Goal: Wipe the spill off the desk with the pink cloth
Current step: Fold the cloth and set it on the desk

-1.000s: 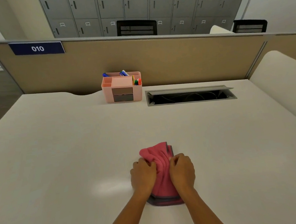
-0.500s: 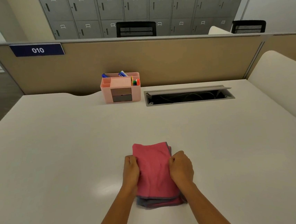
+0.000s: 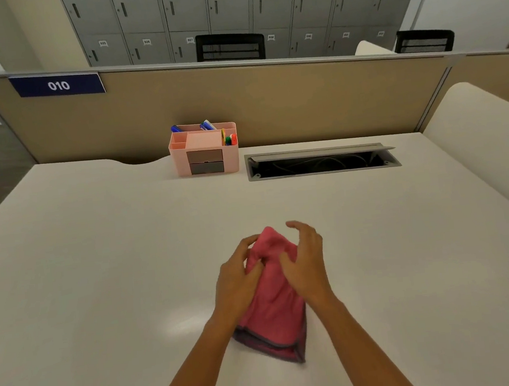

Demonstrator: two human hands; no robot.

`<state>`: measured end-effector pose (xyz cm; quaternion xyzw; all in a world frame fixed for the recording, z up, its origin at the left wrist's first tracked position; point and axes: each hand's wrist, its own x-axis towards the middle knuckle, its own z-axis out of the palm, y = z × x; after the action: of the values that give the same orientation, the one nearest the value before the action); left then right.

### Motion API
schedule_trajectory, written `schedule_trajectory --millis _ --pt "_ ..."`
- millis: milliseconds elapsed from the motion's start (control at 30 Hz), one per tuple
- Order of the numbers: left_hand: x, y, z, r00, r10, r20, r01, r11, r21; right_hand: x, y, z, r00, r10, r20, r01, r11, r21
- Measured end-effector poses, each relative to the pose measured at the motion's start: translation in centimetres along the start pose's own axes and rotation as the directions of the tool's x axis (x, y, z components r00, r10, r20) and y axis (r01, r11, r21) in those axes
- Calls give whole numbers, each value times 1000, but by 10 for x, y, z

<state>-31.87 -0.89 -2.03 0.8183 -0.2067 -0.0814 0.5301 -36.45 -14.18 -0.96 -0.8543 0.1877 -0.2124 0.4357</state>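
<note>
The pink cloth (image 3: 273,309) with a grey edge lies bunched on the white desk (image 3: 99,270), near the front middle. My left hand (image 3: 239,278) grips its left side, with the fingers curled into the gathered upper part. My right hand (image 3: 308,262) arches over the cloth's upper right with its fingers spread. Its thumb rests on the fabric. The cloth's lower end fans out toward me between my forearms. I cannot make out a spill on the desk; only a pale glare patch (image 3: 182,324) shows left of the cloth.
A pink desk organizer (image 3: 206,154) with pens stands at the back of the desk. To its right is an open cable slot (image 3: 322,163). A tan partition (image 3: 300,104) closes off the far edge. A white curved panel (image 3: 484,139) borders the right side.
The cloth went from flat between both fists to bunched and pushed forward. My right hand has opened its fingers over it. My left hand keeps its hold.
</note>
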Motion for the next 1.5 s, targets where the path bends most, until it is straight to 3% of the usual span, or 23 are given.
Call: schedule_trajectory --millis 133,233,367,467,567,700,800,900,1033,1133,1267,1367,1433,1500 --pt "10 17 -11 981 189 43 -192 980 61 24 -6 -21 951 -126 284 146 988 -49" --pt "15 19 -18 973 227 48 -228 973 23 30 -7 -37 915 -63 399 74 997 -10" --pt "17 19 -24 968 234 87 -229 972 -60 27 -13 -51 916 -179 359 202 979 -28" --pt "19 16 -23 964 244 103 -253 964 83 23 -22 -58 905 -331 267 382 910 -165" --pt "18 17 -20 949 314 12 -314 946 84 18 -30 -65 883 -441 162 469 847 -251" --pt "14 31 -9 952 306 -30 -307 951 -45 13 -34 -72 897 -440 45 434 856 -280" --pt "11 36 -2 972 224 70 -218 972 -88 10 -39 -79 896 -443 -23 421 866 -271" --pt "9 33 -1 958 214 193 -184 970 -159 9 -45 -89 846 -529 -71 485 817 -311" --pt "14 27 -3 925 253 283 -233 967 -105 10 -46 -107 854 -497 -152 465 861 -204" --pt "18 21 0 953 167 254 -99 960 -263 9 -44 -119 869 -436 -231 424 900 -105" --pt "20 21 11 978 35 204 97 793 -602 1 -40 -124 885 -337 -321 363 931 24" --pt "20 26 27 941 -40 337 320 432 -843 -1 -38 -130 890 -203 -409 299 936 187" --pt "17 30 42 895 -49 443 438 279 -854 -1 -36 -139 894 -140 -426 278 919 281" --pt "15 36 59 842 -70 535 536 222 -814 1 -36 -150 912 -144 -385 272 914 302"
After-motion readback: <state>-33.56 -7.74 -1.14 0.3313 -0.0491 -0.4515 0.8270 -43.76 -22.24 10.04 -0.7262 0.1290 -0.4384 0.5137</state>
